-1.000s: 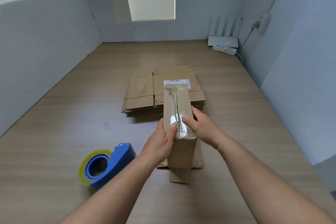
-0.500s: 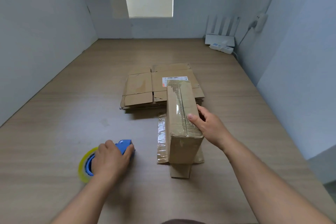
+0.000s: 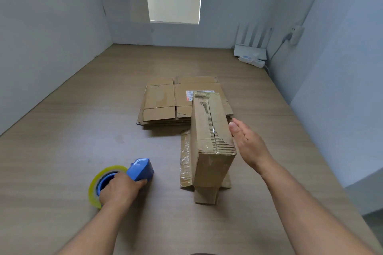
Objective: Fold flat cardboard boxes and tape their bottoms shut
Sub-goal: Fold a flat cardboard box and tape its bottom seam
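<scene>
Open wood-grain counter between blue plastic tape dispenser and upright brown cardboard box gives me passage; flat brown cardboard stack blocks beyond.

Body in view: two forearms and two hands of one person. The left forearm is uncovered along its whole visible length, from the lower frame edge to the wrist; the right forearm likewise. The left grip is a bare hand, its back and knuckles showing. The right grip is a bare hand; its thumb carries a short, trimmed nail. At the bottom edge, between the forearms, a dark rounded sliver shows; too little is visible to tell whether it is clothing.
</scene>
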`<action>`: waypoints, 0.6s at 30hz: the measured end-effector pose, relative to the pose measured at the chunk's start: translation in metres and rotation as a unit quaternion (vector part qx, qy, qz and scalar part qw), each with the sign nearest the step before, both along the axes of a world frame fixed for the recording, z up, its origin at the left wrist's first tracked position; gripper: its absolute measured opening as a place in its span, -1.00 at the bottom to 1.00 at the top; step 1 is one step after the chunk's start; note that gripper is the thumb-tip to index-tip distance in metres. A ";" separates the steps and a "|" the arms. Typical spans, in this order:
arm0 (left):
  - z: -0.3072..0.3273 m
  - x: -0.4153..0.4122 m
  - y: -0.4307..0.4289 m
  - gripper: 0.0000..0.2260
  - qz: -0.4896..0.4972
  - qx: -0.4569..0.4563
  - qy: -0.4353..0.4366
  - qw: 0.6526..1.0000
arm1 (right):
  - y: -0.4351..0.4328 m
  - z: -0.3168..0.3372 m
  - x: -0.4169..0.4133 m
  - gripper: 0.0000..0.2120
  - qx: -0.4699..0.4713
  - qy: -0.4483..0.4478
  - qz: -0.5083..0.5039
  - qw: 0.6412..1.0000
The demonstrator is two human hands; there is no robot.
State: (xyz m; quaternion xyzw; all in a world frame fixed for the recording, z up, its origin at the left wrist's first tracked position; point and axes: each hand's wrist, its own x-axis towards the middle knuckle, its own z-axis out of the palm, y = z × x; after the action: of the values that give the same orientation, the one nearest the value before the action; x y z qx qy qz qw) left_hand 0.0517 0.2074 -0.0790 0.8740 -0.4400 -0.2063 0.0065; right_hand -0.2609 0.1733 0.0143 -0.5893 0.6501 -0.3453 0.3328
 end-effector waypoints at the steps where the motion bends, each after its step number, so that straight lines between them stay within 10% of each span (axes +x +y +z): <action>1: 0.004 0.002 -0.001 -0.57 -0.008 -0.002 0.000 1.000 | 0.001 0.002 -0.001 -0.44 -0.004 0.011 -0.007 1.000; 6: 0.043 -0.001 -0.009 -0.78 -0.082 -0.147 0.190 0.967 | 0.009 0.025 -0.003 -0.54 -0.119 0.147 -0.062 0.980; 10: 0.102 -0.006 -0.011 -0.75 -0.168 -0.218 0.347 0.896 | 0.018 0.054 0.011 -0.69 -0.230 0.085 -0.015 0.969; 18: 0.171 -0.025 -0.001 -0.51 -0.357 -0.205 0.437 0.800 | 0.031 0.083 0.053 -0.47 -0.040 -0.129 0.200 0.970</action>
State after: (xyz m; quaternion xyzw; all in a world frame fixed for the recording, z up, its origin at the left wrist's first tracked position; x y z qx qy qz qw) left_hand 0.0271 0.2063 0.0917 0.4501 -0.7032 -0.4593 0.3031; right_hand -0.2077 0.2044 0.0977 -0.6708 0.4560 -0.3707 0.4523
